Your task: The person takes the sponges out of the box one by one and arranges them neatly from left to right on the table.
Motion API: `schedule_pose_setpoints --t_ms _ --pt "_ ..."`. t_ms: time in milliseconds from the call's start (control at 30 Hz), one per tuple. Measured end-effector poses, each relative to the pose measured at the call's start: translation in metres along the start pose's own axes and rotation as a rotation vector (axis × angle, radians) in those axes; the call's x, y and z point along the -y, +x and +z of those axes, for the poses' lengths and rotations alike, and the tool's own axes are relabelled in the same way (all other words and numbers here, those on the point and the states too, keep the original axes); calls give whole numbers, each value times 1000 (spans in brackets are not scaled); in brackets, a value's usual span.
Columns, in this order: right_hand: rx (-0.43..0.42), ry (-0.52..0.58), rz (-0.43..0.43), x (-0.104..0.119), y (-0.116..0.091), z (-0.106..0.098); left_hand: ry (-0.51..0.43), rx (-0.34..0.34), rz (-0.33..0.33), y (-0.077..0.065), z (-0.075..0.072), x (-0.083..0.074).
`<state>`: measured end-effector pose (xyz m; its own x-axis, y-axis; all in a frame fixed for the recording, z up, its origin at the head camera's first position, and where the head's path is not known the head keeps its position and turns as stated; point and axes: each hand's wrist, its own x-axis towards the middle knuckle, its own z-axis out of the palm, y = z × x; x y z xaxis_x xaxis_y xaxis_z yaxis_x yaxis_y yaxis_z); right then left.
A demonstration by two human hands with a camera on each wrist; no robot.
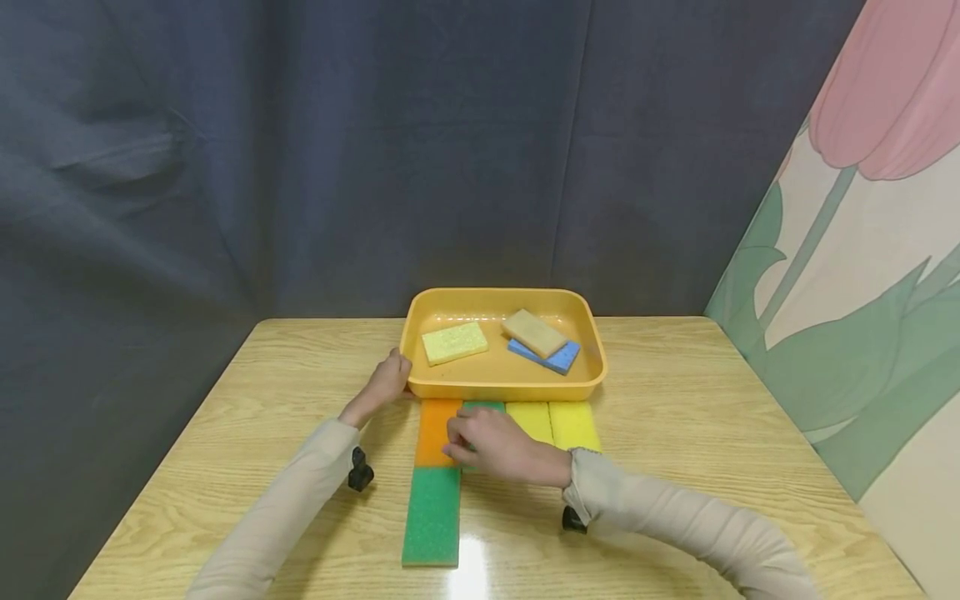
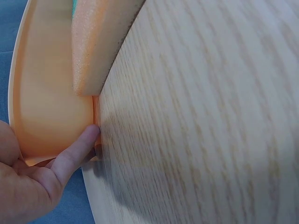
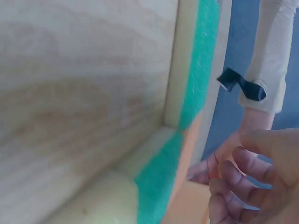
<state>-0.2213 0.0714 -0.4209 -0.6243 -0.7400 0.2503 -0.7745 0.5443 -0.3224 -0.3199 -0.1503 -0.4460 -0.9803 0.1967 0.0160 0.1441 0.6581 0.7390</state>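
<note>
A yellow-orange plastic tray (image 1: 495, 392) holds a pale yellow sponge (image 1: 455, 342) and a tan sponge (image 1: 534, 332) lying partly on a blue sponge (image 1: 562, 358). My left hand (image 1: 387, 382) grips the tray's left end near the front corner, one finger reaching along its base in the left wrist view. In front of the tray, an orange sponge (image 1: 435, 437) meets a green sponge (image 1: 431, 517) end to end. My right hand (image 1: 491, 442) hovers over the row with loosely curled fingers and nothing in them, partly hiding a second green sponge (image 1: 483, 405).
Two yellow sponges (image 1: 573, 423) continue the row to the right. Everything stands on a wood-grain table (image 1: 675, 400). A dark curtain (image 1: 450, 150) hangs behind its far edge, and a flower-painted wall (image 1: 847, 275) runs along the right.
</note>
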Motion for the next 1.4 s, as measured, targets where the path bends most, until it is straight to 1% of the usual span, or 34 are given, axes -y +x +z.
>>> schedule_pose_setpoints --t_ms 100,233,367,467,567,667,800,900,1033,1233,1333,1400 --pt "-32 6 5 -4 2 -7 -29 0 -17 1 0 0" --pt "-49 8 18 -9 4 -15 -48 0 -35 1 0 0" --pt "-71 -21 13 -13 6 -21 -24 -1 -24 2 1 2" --pt "-108 -48 2 -19 7 -23 -44 5 -28 2 1 2" --pt "-158 -78 0 -27 8 -25 -96 8 -45 2 1 2" --pt "-202 -101 9 -35 8 -26 -67 2 -23 3 2 3" --pt "-242 -109 23 -45 9 -28 32 -11 39 3 2 4" --pt "-254 -104 38 -50 9 -30 30 -16 34 3 2 4" --pt "-265 -104 64 -55 9 -32 -17 -9 -1 4 2 2" --pt "-289 -110 87 -65 8 -35 31 -8 27 4 2 3" --pt "-304 -131 89 -72 7 -36 10 -7 8 3 2 3" --pt "-308 -149 91 -77 6 -37 4 -9 7 3 2 3"
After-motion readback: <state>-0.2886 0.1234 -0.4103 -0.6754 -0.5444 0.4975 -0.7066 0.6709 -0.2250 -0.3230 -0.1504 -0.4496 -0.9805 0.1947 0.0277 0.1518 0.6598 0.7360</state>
